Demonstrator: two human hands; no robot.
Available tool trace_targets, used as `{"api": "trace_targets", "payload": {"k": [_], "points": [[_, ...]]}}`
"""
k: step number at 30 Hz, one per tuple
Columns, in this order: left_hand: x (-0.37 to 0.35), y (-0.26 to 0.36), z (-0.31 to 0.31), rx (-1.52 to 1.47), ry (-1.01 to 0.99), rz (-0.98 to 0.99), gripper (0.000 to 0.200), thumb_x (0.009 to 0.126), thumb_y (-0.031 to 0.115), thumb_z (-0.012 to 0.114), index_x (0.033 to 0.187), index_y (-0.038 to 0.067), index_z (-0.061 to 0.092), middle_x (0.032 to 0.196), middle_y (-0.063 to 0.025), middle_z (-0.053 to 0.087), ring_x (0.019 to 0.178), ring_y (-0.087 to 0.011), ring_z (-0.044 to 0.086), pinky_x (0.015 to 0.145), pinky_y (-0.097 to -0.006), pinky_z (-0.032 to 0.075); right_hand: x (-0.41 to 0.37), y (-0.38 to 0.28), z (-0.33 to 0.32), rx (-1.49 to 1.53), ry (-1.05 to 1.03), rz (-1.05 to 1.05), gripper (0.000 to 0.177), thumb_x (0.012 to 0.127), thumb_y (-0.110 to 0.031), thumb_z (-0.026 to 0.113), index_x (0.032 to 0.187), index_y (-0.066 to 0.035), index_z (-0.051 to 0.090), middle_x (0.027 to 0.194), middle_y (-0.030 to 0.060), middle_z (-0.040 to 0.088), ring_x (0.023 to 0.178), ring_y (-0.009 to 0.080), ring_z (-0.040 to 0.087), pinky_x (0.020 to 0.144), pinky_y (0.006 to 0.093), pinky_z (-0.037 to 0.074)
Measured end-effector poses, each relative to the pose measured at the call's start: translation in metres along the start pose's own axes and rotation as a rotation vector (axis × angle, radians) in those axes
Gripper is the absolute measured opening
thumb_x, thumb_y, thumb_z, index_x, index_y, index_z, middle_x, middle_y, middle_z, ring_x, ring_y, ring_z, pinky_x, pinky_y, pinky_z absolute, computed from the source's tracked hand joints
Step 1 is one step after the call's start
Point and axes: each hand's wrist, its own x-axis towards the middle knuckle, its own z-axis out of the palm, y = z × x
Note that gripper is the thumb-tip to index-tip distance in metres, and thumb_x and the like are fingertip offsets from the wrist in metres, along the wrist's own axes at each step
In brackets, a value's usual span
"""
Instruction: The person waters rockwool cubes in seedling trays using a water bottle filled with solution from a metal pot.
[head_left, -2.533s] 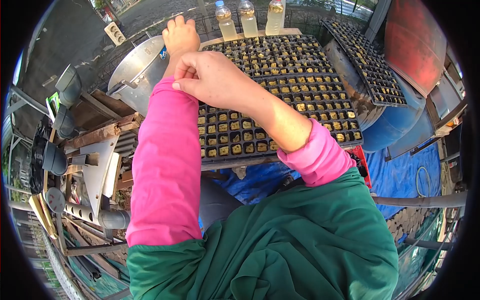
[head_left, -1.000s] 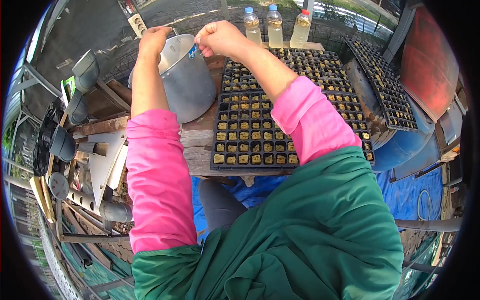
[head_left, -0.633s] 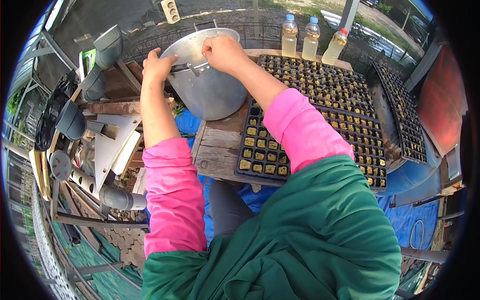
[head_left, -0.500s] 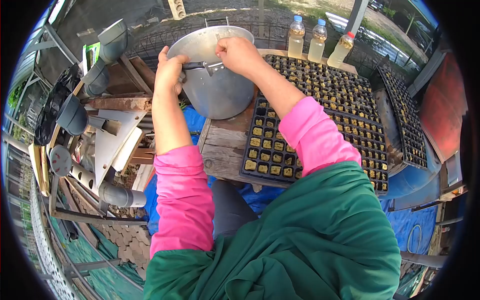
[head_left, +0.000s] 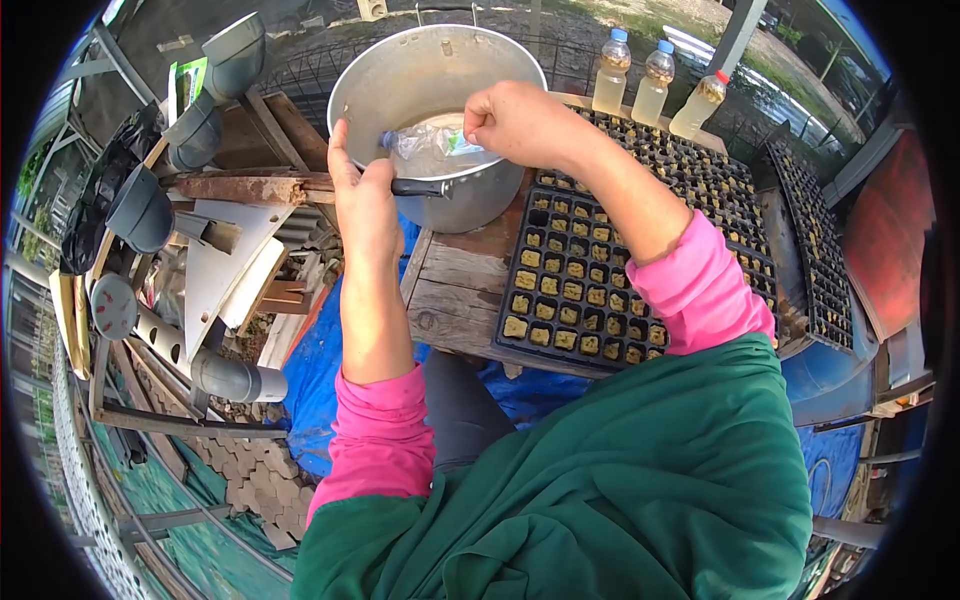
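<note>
A large grey metal pot stands on the wooden table with its mouth tipped toward me. Inside it lies a clear plastic bottle with a blue cap and a partly visible label. My left hand is at the near left rim, beside the black side handle; its index finger points up along the rim, and its other fingers are mostly hidden. Over the right side of the mouth, my right hand is closed with its fingertips pinched together; whatever is between them does not show.
Black seedling trays with small yellowish plugs cover the table's right side. Three bottles of cloudy liquid stand behind them. Bare planks show in front of the pot. Grey planters and scrap wood are at left.
The pot's mouth has turned more toward me, and the bottle inside has come into view. My left hand has moved down with the rim; my right hand has shifted right, still pinched.
</note>
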Motion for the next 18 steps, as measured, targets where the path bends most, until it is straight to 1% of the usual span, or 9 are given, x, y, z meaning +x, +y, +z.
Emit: {"api": "trace_targets", "payload": {"k": [3, 4, 5, 7, 9, 11, 12, 14, 18], "points": [[-0.011, -0.008, -0.014, 0.05, -0.04, 0.111, 0.074, 0.078, -0.007, 0.045, 0.15, 0.0, 0.028, 0.156, -0.0142, 0.021, 0.142, -0.0257, 0.029, 0.115, -0.0351, 0.027, 0.023, -0.01, -0.002, -0.028, -0.21, 0.153, 0.011, 0.086, -0.012, 0.064, 0.09, -0.004, 0.07, 0.077, 0.01, 0.071, 0.073, 0.0188, 0.069, 0.07, 0.0345, 0.053], [-0.015, -0.009, -0.016, 0.047, -0.033, 0.112, 0.074, 0.078, -0.007, 0.045, 0.15, 0.0, 0.028, 0.156, -0.0142, 0.021, 0.142, -0.0257, 0.029, 0.115, -0.0351, 0.027, 0.036, -0.012, -0.001, -0.037, -0.298, 0.239, 0.011, 0.087, -0.012, 0.064, 0.09, -0.004, 0.07, 0.076, 0.0093, 0.071, 0.072, 0.0179, 0.069, 0.07, 0.0341, 0.053], [-0.019, -0.009, -0.017, 0.076, -0.039, 0.141, 0.074, 0.078, -0.007, 0.045, 0.15, -0.001, 0.029, 0.156, -0.015, 0.022, 0.142, -0.026, 0.028, 0.116, -0.0356, 0.026, 0.048, -0.014, 0.004, -0.215, -0.331, 0.233, 0.015, 0.085, -0.016, 0.068, 0.093, -0.003, 0.069, 0.083, 0.0109, 0.072, 0.079, 0.0217, 0.07, 0.073, 0.0353, 0.054], [-0.025, -0.01, -0.019, 0.106, -0.039, 0.188, 0.074, 0.077, -0.006, 0.046, 0.149, -0.001, 0.03, 0.156, -0.0168, 0.021, 0.144, -0.0269, 0.025, 0.117, -0.0364, 0.022, 0.076, 0.0, 0.031, -0.301, -0.312, 0.18, 0.023, 0.082, -0.019, 0.072, 0.099, -0.004, 0.069, 0.092, 0.0128, 0.072, 0.087, 0.0246, 0.069, 0.078, 0.0369, 0.054], [-0.029, -0.011, -0.019, 0.117, -0.034, 0.211, 0.075, 0.077, -0.006, 0.046, 0.149, 0.0, 0.03, 0.156, -0.0172, 0.021, 0.144, -0.0271, 0.025, 0.117, -0.0362, 0.022, 0.088, 0.0, 0.049, -0.385, -0.292, 0.129, 0.032, 0.08, -0.022, 0.076, 0.106, -0.005, 0.069, 0.101, 0.0146, 0.072, 0.095, 0.0275, 0.069, 0.083, 0.0384, 0.054], [-0.032, -0.012, -0.019, 0.123, -0.042, 0.235, 0.077, 0.075, -0.006, 0.047, 0.15, 0.001, 0.028, 0.157, -0.0178, 0.02, 0.144, -0.0279, 0.025, 0.117, -0.0368, 0.022, 0.094, -0.007, 0.06, -0.405, -0.359, 0.091, 0.057, 0.074, -0.026, 0.082, 0.125, -0.008, 0.062, 0.12, 0.0174, 0.067, 0.112, 0.0319, 0.063, 0.093, 0.0412, 0.051], [-0.035, -0.01, -0.018, 0.122, -0.038, 0.238, 0.077, 0.075, -0.006, 0.047, 0.15, 0.001, 0.028, 0.157, -0.0178, 0.02, 0.144, -0.0279, 0.025, 0.117, -0.0368, 0.022, 0.099, -0.006, 0.067, -0.408, -0.359, 0.087, 0.057, 0.074, -0.026, 0.082, 0.125, -0.008, 0.062, 0.12, 0.0174, 0.067, 0.112, 0.0319, 0.063, 0.093, 0.0412, 0.051], [-0.042, -0.006, -0.014, 0.147, -0.045, 0.227, 0.075, 0.082, -0.005, 0.046, 0.153, 0.001, 0.022, 0.15, -0.0175, 0.034, 0.135, -0.0254, 0.039, 0.112, -0.035, 0.031, 0.11, 0.0, 0.081, -0.521, -0.512, 0.119, 0.072, 0.072, -0.027, 0.084, 0.135, -0.01, 0.056, 0.126, 0.0173, 0.064, 0.117, 0.032, 0.061, 0.096, 0.0415, 0.049], [-0.048, -0.011, -0.018, 0.258, -0.051, 0.295, 0.08, 0.078, -0.004, 0.047, 0.153, 0.001, 0.021, 0.151, -0.0171, 0.031, 0.137, -0.0249, 0.035, 0.114, -0.0349, 0.028, 0.126, 0.013, 0.1, -0.657, -0.681, 0.14, 0.079, 0.07, -0.023, 0.084, 0.14, -0.01, 0.051, 0.126, 0.0166, 0.064, 0.116, 0.0325, 0.061, 0.095, 0.0419, 0.05]]}}
